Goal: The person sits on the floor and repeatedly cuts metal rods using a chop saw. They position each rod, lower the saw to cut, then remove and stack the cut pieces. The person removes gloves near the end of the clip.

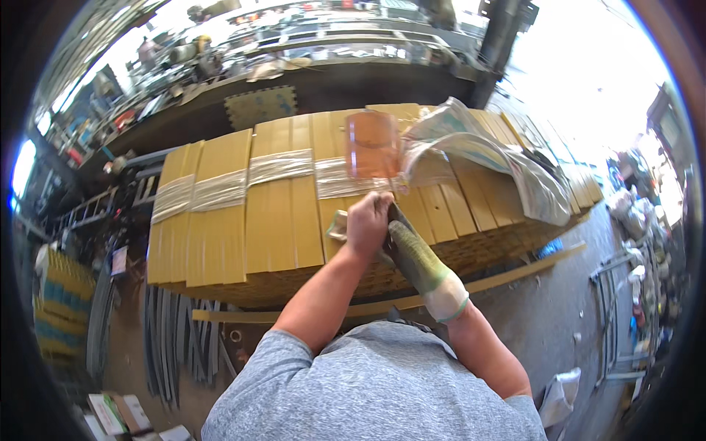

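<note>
My left hand (368, 226) is bare and closed. My right hand (409, 246) wears a grey glove with yellow-green on it and is closed too. Both meet at the fingertips in front of my chest, over the near edge of a stack of yellow boards (279, 228). What they pinch is small and blurred. Just beyond the fingertips is a flat, see-through orange rectangle (372, 145); whether it touches my fingers, I cannot tell. A small pale object (337, 226) shows beside my left wrist, partly hidden.
Clear plastic wrap (279, 167) binds groups of boards. A crumpled whitish sack (515, 165) drapes over the stack's right part. One long yellow strip (507, 281) runs along its near side. Grey bars (176, 338) lie on the floor at left; a metal frame (614, 316) stands at right.
</note>
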`<state>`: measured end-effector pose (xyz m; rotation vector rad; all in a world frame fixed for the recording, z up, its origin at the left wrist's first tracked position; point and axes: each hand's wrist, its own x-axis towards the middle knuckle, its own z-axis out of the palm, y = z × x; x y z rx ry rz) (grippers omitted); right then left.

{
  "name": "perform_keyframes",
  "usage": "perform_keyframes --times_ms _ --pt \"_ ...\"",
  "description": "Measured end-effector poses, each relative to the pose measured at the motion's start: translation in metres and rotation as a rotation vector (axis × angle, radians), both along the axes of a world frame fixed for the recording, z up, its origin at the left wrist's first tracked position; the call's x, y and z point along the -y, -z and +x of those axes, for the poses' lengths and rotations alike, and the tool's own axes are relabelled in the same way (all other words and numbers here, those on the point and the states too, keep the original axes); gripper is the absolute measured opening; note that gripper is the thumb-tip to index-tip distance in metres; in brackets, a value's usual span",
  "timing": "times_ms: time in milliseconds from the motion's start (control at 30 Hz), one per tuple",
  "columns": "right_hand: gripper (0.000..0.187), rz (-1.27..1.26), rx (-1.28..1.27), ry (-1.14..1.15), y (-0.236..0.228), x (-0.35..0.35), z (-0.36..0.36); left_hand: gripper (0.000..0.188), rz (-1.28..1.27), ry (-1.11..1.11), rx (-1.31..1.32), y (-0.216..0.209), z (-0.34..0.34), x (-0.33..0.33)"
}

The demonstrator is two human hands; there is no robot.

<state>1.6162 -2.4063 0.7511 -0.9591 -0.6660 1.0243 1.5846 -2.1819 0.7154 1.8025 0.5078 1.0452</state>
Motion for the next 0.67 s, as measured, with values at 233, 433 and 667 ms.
perform_keyframes --times_ms 233,433,667 --pt "0.065 -0.059 -0.323 -0.172 0.026 0.056 0.013 0.045 0.121 -0.270 -0.137 -0.018 -0.041 -0.097" --pt "0.040 -0.706 -0.351 0.320 0.092 0.156 0.011 0.088 -0.119 -0.302 -0.667 0.046 -0.097 -0.263" --pt "0.036 -0.675 -0.334 0.530 0.153 0.210 0.002 0.127 0.172 -0.685 -1.068 0.137 -0.190 -0.326"
